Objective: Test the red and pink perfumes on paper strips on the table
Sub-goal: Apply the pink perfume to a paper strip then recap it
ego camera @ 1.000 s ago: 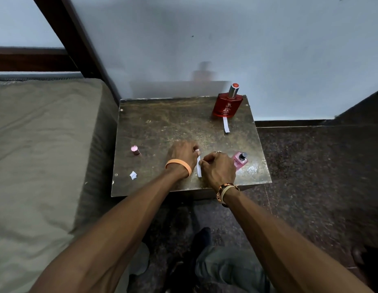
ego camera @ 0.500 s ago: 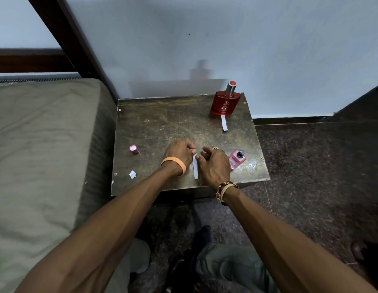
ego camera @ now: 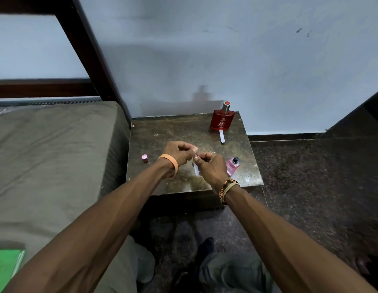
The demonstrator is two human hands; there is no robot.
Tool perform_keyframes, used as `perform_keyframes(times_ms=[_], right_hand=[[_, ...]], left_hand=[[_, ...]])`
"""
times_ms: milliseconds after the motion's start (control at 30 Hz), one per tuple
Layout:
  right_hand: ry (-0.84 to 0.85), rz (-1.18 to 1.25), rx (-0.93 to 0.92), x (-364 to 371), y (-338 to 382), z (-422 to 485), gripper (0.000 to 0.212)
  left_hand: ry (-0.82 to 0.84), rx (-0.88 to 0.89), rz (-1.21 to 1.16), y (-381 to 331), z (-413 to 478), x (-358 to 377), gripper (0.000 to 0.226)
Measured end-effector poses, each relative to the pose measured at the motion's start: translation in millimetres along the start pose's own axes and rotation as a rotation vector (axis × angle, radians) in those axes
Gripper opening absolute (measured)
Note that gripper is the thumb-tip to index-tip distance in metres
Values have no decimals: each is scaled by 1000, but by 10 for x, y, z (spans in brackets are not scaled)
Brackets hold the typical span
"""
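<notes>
Both hands meet over mid-bench: left hand [ego camera: 179, 152] and right hand [ego camera: 209, 166] each pinch the top end of a thin white paper strip [ego camera: 196, 169], fingers closed on it, other fingers curled. Strip hangs roughly upright, long axis running down toward the bench [ego camera: 162, 127]; can't tell if its lower end touches the surface. Pink bottle [ego camera: 233, 166] stands just right of the right hand, cap off, dark sprayer exposed, so right hand is clearly nearer for a grab. Its small pink cap [ego camera: 145, 158] sits left of the left wrist, well apart from the bottle. Red bottle [ego camera: 222, 120] stands at the far right corner, silver collar, red top, glossy glass; a second strip [ego camera: 222, 137] lies flat just in front of it, long axis pointing toward the viewer. Likely red is done and pink is next. Bench top is dark, worn, mottled, slightly shiny. Paper is light and floppy, easy to bend or drop.
</notes>
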State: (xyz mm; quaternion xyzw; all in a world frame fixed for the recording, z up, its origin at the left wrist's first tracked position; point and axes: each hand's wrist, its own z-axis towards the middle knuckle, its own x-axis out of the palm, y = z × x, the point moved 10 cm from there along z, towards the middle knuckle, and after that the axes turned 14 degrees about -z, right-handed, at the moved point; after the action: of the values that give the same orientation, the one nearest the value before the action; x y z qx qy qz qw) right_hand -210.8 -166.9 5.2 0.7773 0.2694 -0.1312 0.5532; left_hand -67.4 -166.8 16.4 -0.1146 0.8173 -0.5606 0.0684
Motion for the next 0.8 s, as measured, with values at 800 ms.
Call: perform_keyframes(times_ms=[800], right_hand=[[-417, -517, -55, -1126, -278, -16, 80]], left_hand=[[-93, 1, -74, 34, 24, 385, 12]])
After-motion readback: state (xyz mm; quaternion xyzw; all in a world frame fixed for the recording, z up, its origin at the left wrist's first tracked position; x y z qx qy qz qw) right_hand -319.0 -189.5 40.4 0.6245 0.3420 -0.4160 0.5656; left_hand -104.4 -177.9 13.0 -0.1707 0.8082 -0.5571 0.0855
